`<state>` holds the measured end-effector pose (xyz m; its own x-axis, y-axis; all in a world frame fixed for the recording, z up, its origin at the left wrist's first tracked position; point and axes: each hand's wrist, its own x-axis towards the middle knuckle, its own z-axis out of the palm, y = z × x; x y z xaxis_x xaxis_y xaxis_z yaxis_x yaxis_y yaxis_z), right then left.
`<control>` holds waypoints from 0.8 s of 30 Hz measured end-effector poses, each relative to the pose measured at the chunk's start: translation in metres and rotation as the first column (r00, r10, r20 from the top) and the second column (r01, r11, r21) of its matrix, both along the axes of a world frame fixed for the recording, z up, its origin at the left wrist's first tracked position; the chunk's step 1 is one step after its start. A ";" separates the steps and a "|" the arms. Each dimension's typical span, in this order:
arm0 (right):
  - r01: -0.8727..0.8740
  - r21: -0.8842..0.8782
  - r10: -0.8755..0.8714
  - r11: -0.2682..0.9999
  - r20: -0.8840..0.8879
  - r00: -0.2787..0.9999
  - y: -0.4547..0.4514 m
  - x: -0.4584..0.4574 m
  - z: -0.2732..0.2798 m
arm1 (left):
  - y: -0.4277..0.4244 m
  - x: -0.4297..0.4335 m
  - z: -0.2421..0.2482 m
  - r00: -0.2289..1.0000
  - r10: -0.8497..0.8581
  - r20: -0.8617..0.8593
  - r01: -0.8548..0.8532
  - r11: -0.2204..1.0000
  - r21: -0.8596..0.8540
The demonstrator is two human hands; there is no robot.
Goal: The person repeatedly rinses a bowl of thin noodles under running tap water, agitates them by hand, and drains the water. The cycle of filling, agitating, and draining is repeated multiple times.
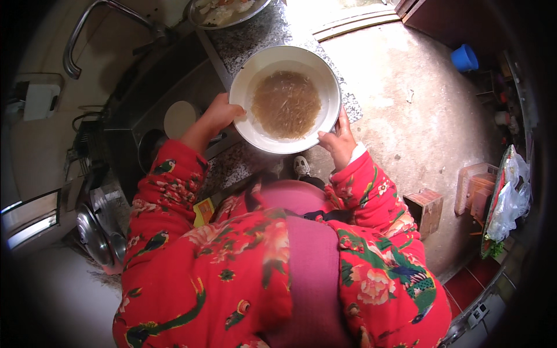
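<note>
A round white enamel basin (243, 104) with a dark rim is held between my two hands. Cloudy liquid fills its bottom, with many thin brownish strands (286, 105) lying in it; what they are I cannot tell. My left hand (221, 114) grips the rim on the left, its thumb on the inner edge. At the lower right, my right hand (339, 141) holds the rim with the thumb on top and fingers along the outer side. Behind the basin runs a speckled stone counter (250, 32), partly hidden by it.
Left of the basin is a metal sink (161, 93) containing a pale round object (179, 118), under a curved faucet (74, 52). A metal bowl of food (226, 13) stands on the counter. On the floor are a wooden box (428, 211) and a blue bucket (464, 58).
</note>
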<state>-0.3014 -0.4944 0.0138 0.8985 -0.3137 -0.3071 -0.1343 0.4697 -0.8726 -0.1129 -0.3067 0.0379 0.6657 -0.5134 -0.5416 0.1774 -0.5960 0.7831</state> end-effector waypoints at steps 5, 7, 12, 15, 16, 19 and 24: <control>-0.070 -0.004 0.070 0.998 0.054 0.996 0.009 -0.001 0.020 | 0.021 -0.006 0.020 0.997 0.069 0.016 -0.068 0.997 -0.040; -0.110 -0.029 0.113 0.994 0.147 0.983 0.013 0.002 0.027 | 0.032 -0.006 0.035 0.994 0.103 0.027 -0.101 0.991 -0.092; -0.181 0.044 0.166 0.983 0.229 0.959 0.027 0.004 0.039 | 0.057 -0.016 0.067 0.989 0.113 0.091 -0.101 0.987 -0.126; -0.256 0.103 0.222 0.961 0.262 0.939 0.038 0.008 0.042 | 0.073 -0.026 0.077 0.972 0.209 0.110 -0.195 0.972 -0.130; -0.276 0.114 0.238 0.954 0.271 0.933 0.041 0.011 0.043 | 0.079 -0.027 0.081 0.977 0.195 0.091 -0.188 0.979 -0.073; -0.364 0.110 0.316 0.925 0.309 0.897 0.054 0.020 0.041 | 0.099 -0.027 0.089 0.978 0.196 0.067 -0.199 0.979 0.044; -0.455 0.113 0.409 0.883 0.288 0.866 0.071 0.026 0.038 | 0.128 -0.036 0.091 0.957 0.269 0.106 -0.277 0.958 0.075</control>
<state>-0.2759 -0.4232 0.0514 0.9846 0.1607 -0.0684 -0.1480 0.5596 -0.8155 -0.1493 -0.1788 0.1286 0.8238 -0.2577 -0.5049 0.2714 -0.6027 0.7504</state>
